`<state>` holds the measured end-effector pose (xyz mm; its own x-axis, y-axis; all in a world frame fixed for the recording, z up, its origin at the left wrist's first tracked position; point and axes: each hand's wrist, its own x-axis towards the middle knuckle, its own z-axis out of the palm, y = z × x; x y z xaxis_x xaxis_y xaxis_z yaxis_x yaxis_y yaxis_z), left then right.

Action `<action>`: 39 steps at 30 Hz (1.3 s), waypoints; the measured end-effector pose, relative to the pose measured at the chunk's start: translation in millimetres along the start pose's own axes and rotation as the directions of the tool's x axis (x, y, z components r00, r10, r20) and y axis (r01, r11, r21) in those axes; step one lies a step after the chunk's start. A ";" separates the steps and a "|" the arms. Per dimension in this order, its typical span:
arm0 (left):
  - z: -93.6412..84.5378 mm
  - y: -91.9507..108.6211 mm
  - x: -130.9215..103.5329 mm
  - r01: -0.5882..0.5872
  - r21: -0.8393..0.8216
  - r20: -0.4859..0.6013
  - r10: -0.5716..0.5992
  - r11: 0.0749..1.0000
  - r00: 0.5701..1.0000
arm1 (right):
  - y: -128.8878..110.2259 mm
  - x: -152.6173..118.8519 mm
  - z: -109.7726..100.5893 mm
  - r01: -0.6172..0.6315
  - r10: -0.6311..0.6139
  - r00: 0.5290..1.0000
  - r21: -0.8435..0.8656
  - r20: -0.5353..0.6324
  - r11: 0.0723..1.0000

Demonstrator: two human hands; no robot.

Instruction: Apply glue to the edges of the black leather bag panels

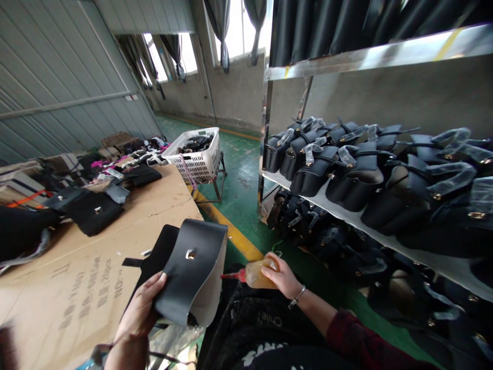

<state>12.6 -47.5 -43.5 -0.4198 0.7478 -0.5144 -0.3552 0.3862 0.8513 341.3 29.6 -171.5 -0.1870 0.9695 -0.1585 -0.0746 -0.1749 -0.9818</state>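
Observation:
My left hand (140, 311) grips a black leather bag piece (192, 270) with a small gold clasp, held up over the table's near corner with its pale inner side facing right. My right hand (283, 277) holds a yellowish squeeze bottle (256, 275) with a red nozzle. The nozzle tip points left and sits right at the bag piece's right edge. A bracelet is on my right wrist, and a dark red sleeve covers the forearm.
A cardboard-covered table (96, 267) at left carries black bags and parts (92, 210). A white basket (198, 154) stands on a stand beyond it. A metal shelf rack (346, 216) at right is packed with black handbags. Green floor with a yellow line runs between.

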 end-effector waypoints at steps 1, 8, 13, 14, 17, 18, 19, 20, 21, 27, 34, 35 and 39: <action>-0.3 -0.5 0.8 -0.001 0.001 -0.007 0.001 1.000 1.000 | 1.3 -3.6 1.0 -0.005 0.005 1.000 0.004 0.013 1.000; -0.4 -1.0 0.3 -0.005 0.020 0.043 0.004 1.000 0.999 | 4.7 -13.8 4.4 0.020 -0.017 0.996 -0.030 0.086 0.999; 0.3 0.3 -1.0 -0.001 0.024 0.022 0.001 1.000 1.000 | -4.0 3.4 0.2 0.088 -0.095 0.992 -0.089 -0.080 0.992; 0.4 0.4 -0.9 -0.002 0.025 0.018 0.001 1.000 1.000 | -6.5 7.2 -0.5 0.098 -0.108 0.989 -0.097 -0.103 0.991; 0.9 0.8 -1.4 -0.006 0.038 0.028 0.005 0.999 1.000 | -12.3 15.2 -0.8 0.111 -0.122 0.985 -0.089 -0.126 0.990; 1.3 1.0 -2.0 -0.009 0.042 0.031 0.008 0.999 0.999 | -13.4 16.7 -0.2 0.112 -0.121 0.985 -0.080 -0.121 0.990; 1.8 1.2 -2.6 -0.014 0.045 0.035 0.012 0.999 0.999 | -13.9 17.6 0.7 0.111 -0.119 0.987 -0.072 -0.112 0.991; 2.4 1.4 -3.3 -0.017 0.045 0.032 0.015 0.999 0.999 | -13.8 18.0 1.7 0.109 -0.116 0.988 -0.067 -0.100 0.992; 3.2 1.7 -3.9 -0.020 0.042 0.024 0.019 0.999 1.000 | -13.2 17.7 2.7 0.106 -0.111 0.990 -0.066 -0.089 0.992; 9.5 3.3 -6.7 0.002 0.016 -0.024 -0.002 1.000 1.000 | -3.1 2.2 3.7 0.034 -0.034 0.999 -0.022 -0.016 0.999; 6.2 2.0 -1.5 -0.008 0.023 0.032 0.007 1.000 0.999 | 5.3 -30.3 2.1 -0.037 0.036 0.989 0.009 0.146 0.999; 5.0 1.7 -0.4 -0.010 0.026 0.029 0.009 1.000 1.000 | 5.4 -33.1 1.8 -0.034 0.032 0.985 0.009 0.168 0.999; 4.4 1.5 0.6 -0.006 0.030 0.018 0.005 1.000 1.000 | 4.2 -36.9 0.1 -0.010 0.010 0.976 -0.002 0.218 1.000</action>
<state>15.5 -44.1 -42.1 -0.4063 0.7595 -0.5080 -0.3278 0.3978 0.8569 347.8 -7.0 -169.8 -0.3968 0.9070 -0.1415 -0.0707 -0.1839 -0.9804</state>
